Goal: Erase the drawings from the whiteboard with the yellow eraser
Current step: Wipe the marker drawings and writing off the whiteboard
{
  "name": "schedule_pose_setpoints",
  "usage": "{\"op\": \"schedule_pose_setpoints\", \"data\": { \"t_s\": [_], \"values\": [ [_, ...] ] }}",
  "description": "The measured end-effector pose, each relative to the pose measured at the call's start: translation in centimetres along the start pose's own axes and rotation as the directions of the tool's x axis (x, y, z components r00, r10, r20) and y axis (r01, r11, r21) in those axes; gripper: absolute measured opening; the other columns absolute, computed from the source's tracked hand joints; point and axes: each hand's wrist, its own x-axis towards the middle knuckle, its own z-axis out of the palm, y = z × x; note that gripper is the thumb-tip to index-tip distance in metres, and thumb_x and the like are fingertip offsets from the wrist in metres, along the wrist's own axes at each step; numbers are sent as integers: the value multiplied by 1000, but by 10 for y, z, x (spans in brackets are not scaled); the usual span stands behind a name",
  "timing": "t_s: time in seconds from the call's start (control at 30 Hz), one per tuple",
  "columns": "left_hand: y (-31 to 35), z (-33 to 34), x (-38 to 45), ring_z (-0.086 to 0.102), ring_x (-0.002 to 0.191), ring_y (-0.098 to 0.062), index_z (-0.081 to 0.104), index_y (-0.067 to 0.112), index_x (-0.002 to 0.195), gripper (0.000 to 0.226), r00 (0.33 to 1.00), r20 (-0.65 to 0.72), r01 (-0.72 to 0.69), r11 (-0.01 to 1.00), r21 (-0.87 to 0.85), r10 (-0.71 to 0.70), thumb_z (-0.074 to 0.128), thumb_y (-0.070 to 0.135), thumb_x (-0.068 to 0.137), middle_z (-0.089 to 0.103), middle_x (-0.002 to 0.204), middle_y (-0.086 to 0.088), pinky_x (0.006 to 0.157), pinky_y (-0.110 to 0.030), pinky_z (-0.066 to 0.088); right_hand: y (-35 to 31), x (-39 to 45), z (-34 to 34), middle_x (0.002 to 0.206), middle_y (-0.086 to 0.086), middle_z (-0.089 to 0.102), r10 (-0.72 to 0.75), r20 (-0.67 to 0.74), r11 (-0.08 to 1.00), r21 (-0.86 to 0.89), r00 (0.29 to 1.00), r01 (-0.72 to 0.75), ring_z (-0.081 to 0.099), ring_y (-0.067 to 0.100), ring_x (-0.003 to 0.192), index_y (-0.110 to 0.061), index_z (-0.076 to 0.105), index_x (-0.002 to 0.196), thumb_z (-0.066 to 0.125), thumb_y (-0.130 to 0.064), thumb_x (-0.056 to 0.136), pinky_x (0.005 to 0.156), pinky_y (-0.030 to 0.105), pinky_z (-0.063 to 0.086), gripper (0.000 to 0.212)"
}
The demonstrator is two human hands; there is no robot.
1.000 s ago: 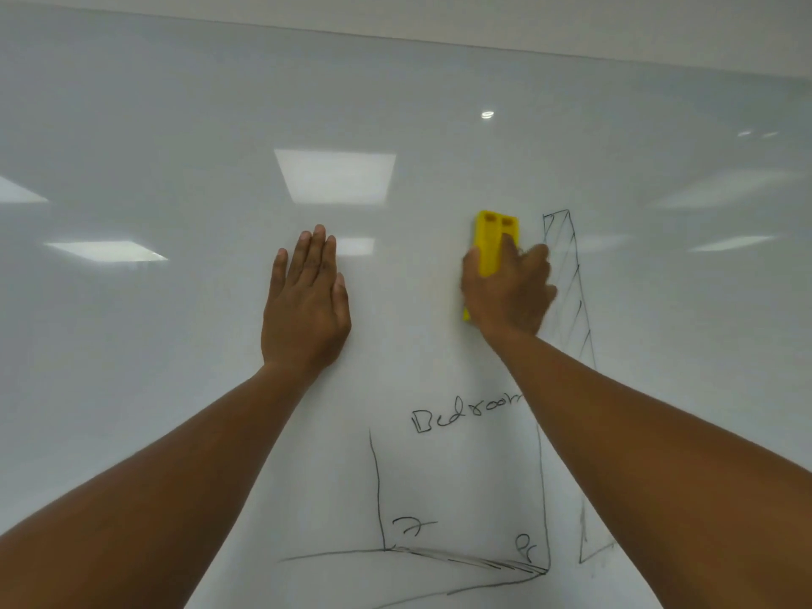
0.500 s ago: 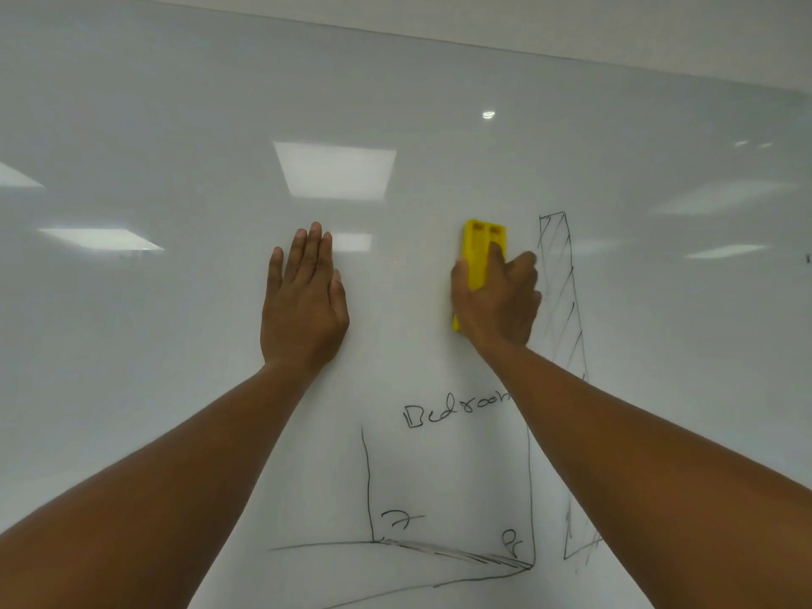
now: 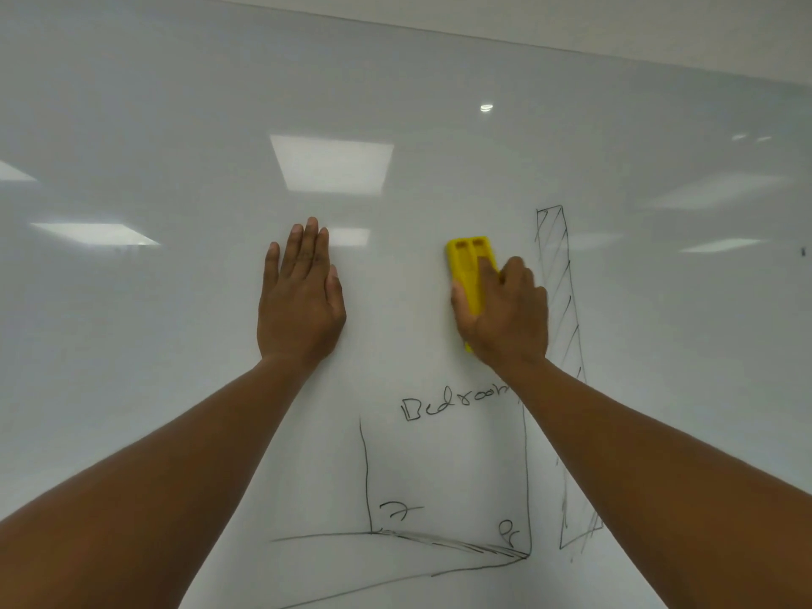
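Observation:
My right hand (image 3: 505,318) grips the yellow eraser (image 3: 469,265) and presses it upright against the whiteboard (image 3: 175,125). The eraser's top half sticks out above my fingers. A tall hatched black strip (image 3: 554,257) is drawn just right of that hand. Below it are the word "Bedroom" (image 3: 444,404) and a box outline (image 3: 446,490) in black marker, with my right forearm covering part of them. My left hand (image 3: 299,301) lies flat on the bare board to the left, fingers together and pointing up, holding nothing.
The glossy whiteboard fills nearly the whole view and mirrors ceiling light panels (image 3: 331,164). A pale wall strip (image 3: 615,19) runs above its top edge. A long curved marker line (image 3: 395,578) runs below the box.
My right hand has slid the eraser a little to the left and slightly down, away from the hatched strip. My left hand has stayed flat in place.

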Motion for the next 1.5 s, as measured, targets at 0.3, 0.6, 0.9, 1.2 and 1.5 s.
{"op": "schedule_pose_setpoints", "data": {
  "t_s": [0.3,0.6,0.9,1.2,1.5],
  "values": [
    [1,0,-1,7,154,-15,19,10,158,57,1000,2,2,1000,-6,-2,19,28,104,15,166,-3,126,-38,0,-5,-4,4,109,14,45,393,-3,916,95,920,-391,47,30,95,-11,48,129,39,-50,96,82,42,37,52],
    [1,-2,0,11,154,-18,22,8,157,55,1000,6,-1,1000,-10,2,24,25,105,18,165,-6,126,-42,5,-7,-48,6,90,12,51,-607,-61,788,87,793,610,48,30,75,-12,61,124,56,-47,86,66,38,37,52],
    [1,-2,-2,5,154,-15,16,11,159,55,1000,22,9,1000,-8,-9,22,25,106,13,167,-2,126,-40,2,21,-24,3,104,16,48,143,9,989,35,990,-143,50,32,88,-12,52,128,45,-50,93,80,43,41,51],
    [3,-2,-3,5,154,-15,16,10,158,54,1000,21,18,1000,-9,-18,24,24,106,13,167,-3,126,-40,2,22,-5,4,118,17,42,493,28,858,148,869,-492,48,35,104,-11,46,132,39,-50,96,91,45,39,54],
    [4,-4,-3,7,154,-15,19,10,158,54,1000,13,26,1000,-11,-26,26,22,106,15,166,-3,126,-39,2,28,38,5,124,18,41,325,55,936,126,944,-330,45,35,111,-12,43,135,36,-53,97,91,47,39,56]
  ]
}}
